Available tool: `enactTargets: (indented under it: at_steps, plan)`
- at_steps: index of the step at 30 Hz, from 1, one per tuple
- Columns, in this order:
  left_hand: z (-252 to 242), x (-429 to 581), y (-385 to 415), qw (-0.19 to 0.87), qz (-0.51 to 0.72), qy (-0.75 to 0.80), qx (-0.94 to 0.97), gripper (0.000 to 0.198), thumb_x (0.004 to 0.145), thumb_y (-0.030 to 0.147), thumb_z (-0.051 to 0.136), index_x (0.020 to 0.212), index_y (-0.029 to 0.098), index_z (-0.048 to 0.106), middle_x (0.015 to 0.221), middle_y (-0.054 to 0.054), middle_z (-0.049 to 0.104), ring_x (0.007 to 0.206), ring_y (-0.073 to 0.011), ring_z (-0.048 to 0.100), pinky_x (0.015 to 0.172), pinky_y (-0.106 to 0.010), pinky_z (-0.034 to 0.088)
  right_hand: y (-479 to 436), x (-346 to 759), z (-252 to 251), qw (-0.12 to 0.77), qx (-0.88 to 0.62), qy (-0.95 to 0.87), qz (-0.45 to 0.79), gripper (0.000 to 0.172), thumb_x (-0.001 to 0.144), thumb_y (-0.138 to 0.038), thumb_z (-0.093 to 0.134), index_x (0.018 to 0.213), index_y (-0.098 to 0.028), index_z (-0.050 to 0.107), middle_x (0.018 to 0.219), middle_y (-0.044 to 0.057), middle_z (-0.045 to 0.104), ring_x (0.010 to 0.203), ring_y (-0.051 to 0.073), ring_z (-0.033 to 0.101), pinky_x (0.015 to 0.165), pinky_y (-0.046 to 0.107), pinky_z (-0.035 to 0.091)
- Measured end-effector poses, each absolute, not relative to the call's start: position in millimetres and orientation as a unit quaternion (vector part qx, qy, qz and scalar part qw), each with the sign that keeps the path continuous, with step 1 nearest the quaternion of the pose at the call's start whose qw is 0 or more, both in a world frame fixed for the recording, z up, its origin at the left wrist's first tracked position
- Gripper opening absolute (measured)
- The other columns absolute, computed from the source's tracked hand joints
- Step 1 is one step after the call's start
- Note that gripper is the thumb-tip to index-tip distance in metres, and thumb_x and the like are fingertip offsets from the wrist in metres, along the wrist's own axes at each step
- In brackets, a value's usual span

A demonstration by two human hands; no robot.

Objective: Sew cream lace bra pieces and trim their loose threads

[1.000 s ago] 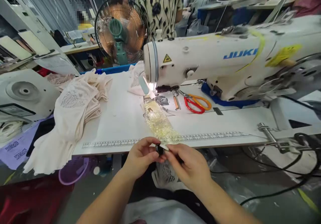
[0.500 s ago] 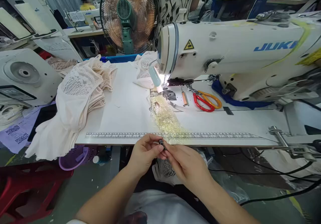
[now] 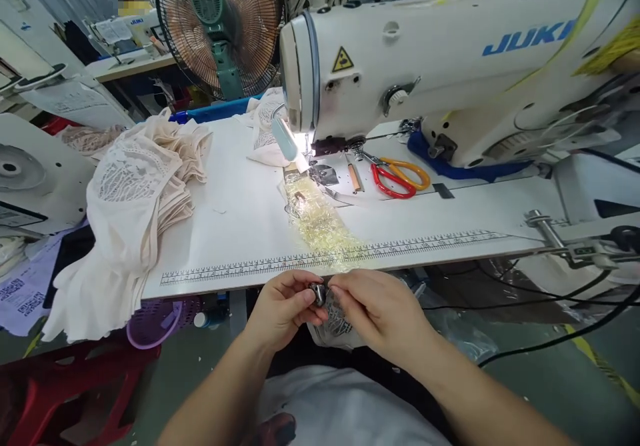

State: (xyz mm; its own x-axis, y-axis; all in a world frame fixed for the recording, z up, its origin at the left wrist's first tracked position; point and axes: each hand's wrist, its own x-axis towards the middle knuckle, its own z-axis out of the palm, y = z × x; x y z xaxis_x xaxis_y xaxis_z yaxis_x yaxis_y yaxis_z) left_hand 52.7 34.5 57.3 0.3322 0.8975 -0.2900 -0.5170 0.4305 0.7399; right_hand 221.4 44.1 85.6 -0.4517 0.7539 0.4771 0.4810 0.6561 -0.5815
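Note:
My left hand (image 3: 287, 306) pinches a small, shiny dark metal bobbin case (image 3: 319, 293) between thumb and fingers, just off the table's front edge. Close to its right side, my right hand (image 3: 376, 305) has thumb and forefinger pressed together; whatever they hold, perhaps a thread, is too fine to make out. Below the hands, part of a pale lace garment (image 3: 336, 325) lies over my lap. Beyond them, a strip of clear yellowish film (image 3: 323, 223) runs from under the needle area of the white sewing machine (image 3: 370, 66) to the table edge.
Stacked cream lace pieces (image 3: 133, 193) hang over the table's left front. Scissors with red and orange handles (image 3: 400, 178) and a small orange-handled tool (image 3: 354, 176) lie beside the needle plate. A printed ruler (image 3: 240, 267) runs along the front edge. A fan (image 3: 220, 29) stands behind.
My hands have drawn slightly apart, and more of the bobbin case shows in the left one. The head view has tilted and shifted.

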Motion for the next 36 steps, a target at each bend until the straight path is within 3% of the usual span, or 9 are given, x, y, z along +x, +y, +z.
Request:
enactTargets:
  at_steps: [9, 14, 19, 26, 36]
  plan:
    - [58.5, 51.2, 33.9, 0.761, 0.444, 0.368, 0.297, 0.025, 0.067, 0.022, 0.078, 0.089, 0.013, 0.070, 0.059, -0.001, 0.066, 0.052, -0.0086, 0.062, 0.046, -0.012, 0.049, 50.1, 227.7, 89.7, 0.390, -0.369, -0.817, 0.210, 0.018, 0.088, -0.014, 0.042, 0.078, -0.019, 0.056, 0.063, 0.000, 0.059, 0.060, 0.012, 0.053, 0.056, 0.023, 0.040]
    - [63.7, 51.4, 37.5, 0.751, 0.500, 0.347, 0.256, 0.025, 0.068, 0.021, 0.077, 0.089, 0.017, 0.064, 0.068, 0.001, 0.064, 0.053, -0.0069, 0.061, 0.045, -0.010, 0.047, 46.1, 235.3, 88.7, 0.337, -0.379, -0.812, 0.289, 0.020, 0.088, -0.015, 0.041, 0.074, -0.019, 0.055, 0.063, -0.001, 0.058, 0.059, 0.011, 0.051, 0.055, 0.022, 0.039]
    - [62.5, 54.0, 37.6, 0.795, 0.478, 0.296, 0.227, 0.019, 0.071, 0.019, 0.074, 0.086, 0.017, 0.062, 0.067, 0.000, 0.062, 0.052, -0.0059, 0.060, 0.044, -0.008, 0.046, 46.5, 230.6, 81.6, 0.302, -0.391, -0.804, 0.331, 0.023, 0.087, -0.014, 0.040, 0.072, -0.017, 0.057, 0.064, 0.001, 0.059, 0.061, 0.012, 0.052, 0.057, 0.023, 0.039]
    - [52.5, 58.2, 33.7, 0.855, 0.398, 0.260, 0.209, 0.015, 0.075, 0.017, 0.071, 0.088, 0.016, 0.064, 0.068, -0.001, 0.063, 0.052, -0.0073, 0.063, 0.043, -0.007, 0.047, 52.5, 230.3, 77.8, 0.337, -0.407, -0.789, 0.315, 0.023, 0.085, -0.013, 0.042, 0.069, -0.015, 0.058, 0.062, 0.002, 0.059, 0.060, 0.012, 0.051, 0.058, 0.023, 0.038]
    - [53.0, 51.5, 31.5, 0.821, 0.386, 0.324, 0.268, 0.023, 0.072, 0.022, 0.073, 0.091, 0.016, 0.062, 0.071, 0.000, 0.063, 0.055, -0.0117, 0.066, 0.045, -0.013, 0.052, 42.6, 242.5, 91.0, 0.382, -0.389, -0.783, 0.299, 0.022, 0.087, -0.013, 0.040, 0.074, -0.016, 0.057, 0.065, 0.001, 0.060, 0.061, 0.011, 0.052, 0.058, 0.021, 0.039]
